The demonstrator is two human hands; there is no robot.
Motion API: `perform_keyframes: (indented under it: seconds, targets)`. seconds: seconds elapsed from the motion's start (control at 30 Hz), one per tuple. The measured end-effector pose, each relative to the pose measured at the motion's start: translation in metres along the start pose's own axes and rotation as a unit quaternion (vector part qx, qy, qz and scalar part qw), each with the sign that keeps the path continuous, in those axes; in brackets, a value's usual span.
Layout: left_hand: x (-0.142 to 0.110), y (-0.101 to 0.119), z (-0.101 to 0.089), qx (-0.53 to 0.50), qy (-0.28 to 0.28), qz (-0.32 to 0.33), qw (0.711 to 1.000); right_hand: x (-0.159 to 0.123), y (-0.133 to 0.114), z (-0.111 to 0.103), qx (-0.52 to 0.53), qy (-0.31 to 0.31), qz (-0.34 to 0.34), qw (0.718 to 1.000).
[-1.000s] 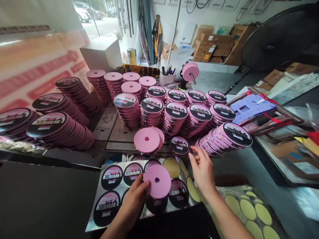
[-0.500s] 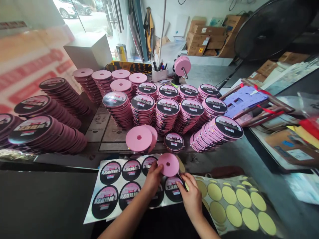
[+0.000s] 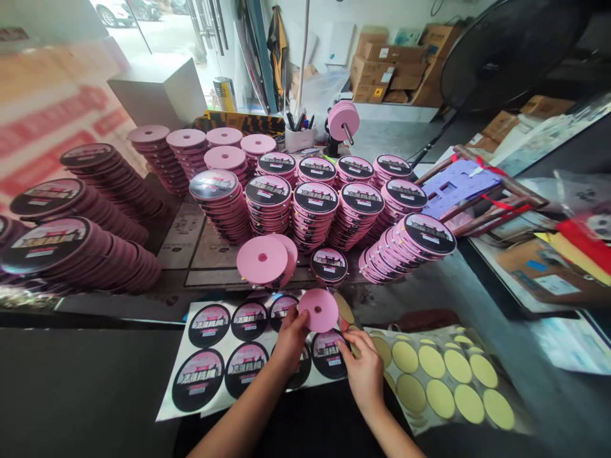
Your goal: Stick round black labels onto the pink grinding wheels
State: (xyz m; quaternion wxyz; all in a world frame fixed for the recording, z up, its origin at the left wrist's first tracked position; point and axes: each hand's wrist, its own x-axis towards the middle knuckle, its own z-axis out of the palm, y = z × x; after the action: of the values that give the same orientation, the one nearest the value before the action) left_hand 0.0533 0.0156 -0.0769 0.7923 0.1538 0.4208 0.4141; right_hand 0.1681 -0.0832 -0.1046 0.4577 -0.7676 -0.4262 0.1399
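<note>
A pink spool (image 3: 317, 311) with a small centre hole is gripped at its left edge by my left hand (image 3: 292, 340), thumb on its face. It is held over a sheet of round black-and-pink stickers (image 3: 162, 407). At the sheet's right end, my right hand (image 3: 363, 362) pinches the right edge of one round sticker (image 3: 328, 356), just below the spool. My left forearm and hand partly cover other stickers. Just beyond are a pair of overlapping plain pink spools (image 3: 262, 259) and a single labelled spool (image 3: 329, 264).
Stacks of labelled spools (image 3: 316, 198) line the table, with plain stacks (image 3: 188, 138) behind left. A tilted stack (image 3: 429, 233) stands at right. Backing with yellow circles (image 3: 440, 397) lies right of my hands. A pen holder (image 3: 300, 138) and fan (image 3: 506, 57) are farther back.
The whole view has shifted slightly, so the scene sits a little farther left and up. Both hands keep nearly the same hold on the spool and the sticker edge.
</note>
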Motion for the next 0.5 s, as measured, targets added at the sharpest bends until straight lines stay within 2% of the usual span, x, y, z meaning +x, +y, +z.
perform_keyframes:
  seconds: [0.5]
  targets:
    - [-0.0025,0.0016,-0.0013,-0.014,0.005,0.002,1.0,0.0024,-0.001,-0.0013,-0.028,0.005,0.006,1.0]
